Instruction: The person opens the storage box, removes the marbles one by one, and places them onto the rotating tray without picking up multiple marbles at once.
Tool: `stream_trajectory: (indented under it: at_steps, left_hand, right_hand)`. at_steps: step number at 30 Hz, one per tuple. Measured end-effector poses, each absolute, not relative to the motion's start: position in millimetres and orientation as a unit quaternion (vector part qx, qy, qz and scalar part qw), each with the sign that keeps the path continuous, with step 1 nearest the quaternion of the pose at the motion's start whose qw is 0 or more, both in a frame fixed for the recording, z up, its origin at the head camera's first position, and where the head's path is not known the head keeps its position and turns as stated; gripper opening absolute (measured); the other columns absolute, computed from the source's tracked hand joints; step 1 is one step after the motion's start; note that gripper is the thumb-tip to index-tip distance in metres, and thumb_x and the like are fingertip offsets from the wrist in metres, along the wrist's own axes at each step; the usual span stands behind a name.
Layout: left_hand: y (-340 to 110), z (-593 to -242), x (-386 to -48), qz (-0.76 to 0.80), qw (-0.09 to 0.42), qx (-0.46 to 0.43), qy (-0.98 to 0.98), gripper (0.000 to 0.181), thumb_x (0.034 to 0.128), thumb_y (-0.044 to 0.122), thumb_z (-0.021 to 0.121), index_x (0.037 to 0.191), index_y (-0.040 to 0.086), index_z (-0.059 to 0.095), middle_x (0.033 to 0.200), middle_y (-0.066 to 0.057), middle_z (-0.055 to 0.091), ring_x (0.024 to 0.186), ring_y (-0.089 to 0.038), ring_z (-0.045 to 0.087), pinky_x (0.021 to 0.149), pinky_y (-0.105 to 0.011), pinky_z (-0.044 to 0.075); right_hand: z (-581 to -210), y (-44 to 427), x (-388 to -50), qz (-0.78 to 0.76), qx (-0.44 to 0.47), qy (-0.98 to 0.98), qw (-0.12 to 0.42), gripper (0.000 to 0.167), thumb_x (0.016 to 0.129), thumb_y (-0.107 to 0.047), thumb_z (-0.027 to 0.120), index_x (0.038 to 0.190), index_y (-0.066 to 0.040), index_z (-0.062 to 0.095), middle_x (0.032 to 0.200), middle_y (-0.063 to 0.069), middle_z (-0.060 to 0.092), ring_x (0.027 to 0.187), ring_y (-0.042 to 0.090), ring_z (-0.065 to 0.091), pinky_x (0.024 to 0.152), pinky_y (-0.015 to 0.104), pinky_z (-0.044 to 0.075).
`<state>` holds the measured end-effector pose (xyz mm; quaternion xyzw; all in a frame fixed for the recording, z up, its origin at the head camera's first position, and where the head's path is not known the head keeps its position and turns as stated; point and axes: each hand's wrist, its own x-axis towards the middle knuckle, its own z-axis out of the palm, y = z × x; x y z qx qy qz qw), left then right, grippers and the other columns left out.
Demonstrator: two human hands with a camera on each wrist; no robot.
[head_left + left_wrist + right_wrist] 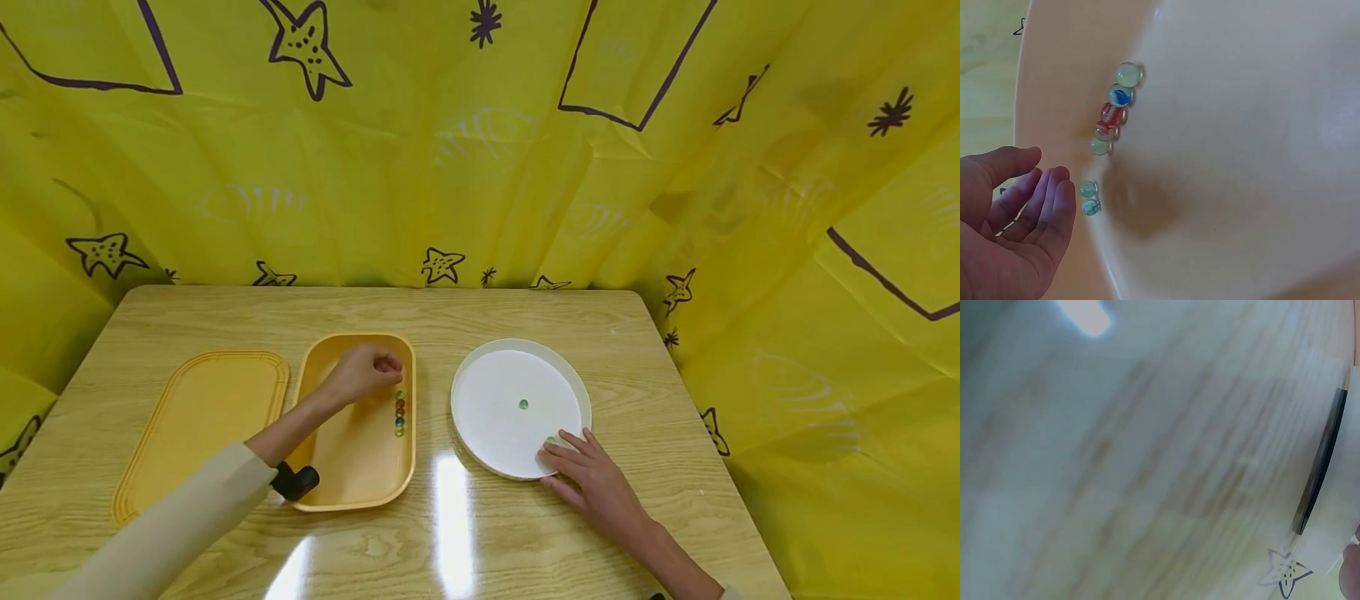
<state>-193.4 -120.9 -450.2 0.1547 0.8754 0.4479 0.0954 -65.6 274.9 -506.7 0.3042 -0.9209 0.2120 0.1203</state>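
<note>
In the head view my left hand (362,375) is over the right side of an orange bin (352,483). The left wrist view shows the hand (1019,225) with fingers loosely bent and nothing between them, beside two green marbles (1089,207). A row of several marbles (1120,95), pale green, blue and red, lies along the bin's wall. My right hand (600,496) rests its spread fingers at the near right rim of a round white tray (468,367), by a green marble (551,439). Another green marble (523,404) lies near the tray's middle.
A flat yellow-orange lid or tray (202,417) lies left of the bin. Everything stands on a wood-grain table (420,550), with yellow patterned cloth (480,167) behind and at both sides. The right wrist view shows mostly blurred surface.
</note>
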Motion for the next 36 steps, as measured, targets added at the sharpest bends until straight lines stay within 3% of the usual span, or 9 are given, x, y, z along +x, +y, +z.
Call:
stream_trajectory:
  at_steps: [19, 28, 36]
  left_hand:
    - [-116.7, -462.6, -194.0, 0.428, 0.104, 0.145, 0.886, 0.008, 0.0853, 0.002, 0.075, 0.087, -0.006, 0.074, 0.081, -0.009, 0.070, 0.070, -0.016, 0.061, 0.064, -0.028, 0.050]
    - [-110.5, -465.3, -194.1, 0.416, 0.114, 0.153, 0.889, 0.008, 0.0832, 0.003, 0.075, 0.083, -0.004, 0.075, 0.076, -0.006, 0.070, 0.065, -0.012, 0.057, 0.060, -0.027, 0.047]
    - [-106.7, -468.4, -194.2, 0.395, 0.125, 0.155, 0.897, 0.007, 0.0830, 0.005, 0.077, 0.083, -0.002, 0.076, 0.076, -0.005, 0.072, 0.066, -0.012, 0.058, 0.061, -0.026, 0.047]
  right_hand:
    - [-506.0, 274.7, -64.9, 0.208, 0.303, -0.922, 0.122, 0.039, 0.086, -0.029, 0.078, 0.122, -0.013, 0.073, 0.125, 0.002, 0.068, 0.128, 0.030, 0.054, 0.113, 0.051, 0.025]
    - [-506.4, 274.5, -64.3, 0.208, 0.302, -0.923, 0.117, 0.041, 0.085, -0.027, 0.079, 0.122, -0.013, 0.073, 0.126, 0.001, 0.068, 0.128, 0.030, 0.053, 0.118, 0.042, 0.018]
    - [-506.8, 275.0, -65.0, 0.209, 0.305, -0.921, 0.121, 0.040, 0.086, -0.029, 0.078, 0.122, -0.013, 0.073, 0.125, 0.001, 0.068, 0.128, 0.030, 0.054, 0.117, 0.044, 0.020]
